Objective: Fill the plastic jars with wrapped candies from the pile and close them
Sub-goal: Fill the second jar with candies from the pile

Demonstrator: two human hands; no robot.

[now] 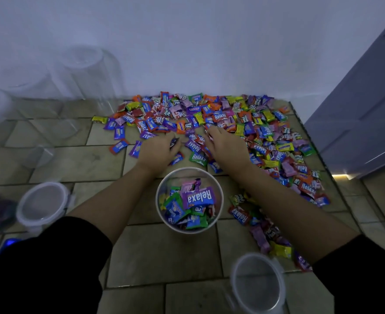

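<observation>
An open clear plastic jar (218, 189) stands on the tiled floor between my forearms, holding several wrapped candies. Beyond it spreads a wide pile of colourful wrapped candies (243, 123). My left hand (157, 150) lies on the pile's near left edge, its fingers curled round a dark-wrapped candy. My right hand (223, 146) rests palm down on the candies just right of it, fingers curled into the pile; what it holds is hidden.
A round lid (42, 203) lies at the left. A second jar or lid (258, 284) sits at the bottom right. Several empty clear jars (85, 73) stand against the white wall at the back left. A grey door (363, 105) is on the right.
</observation>
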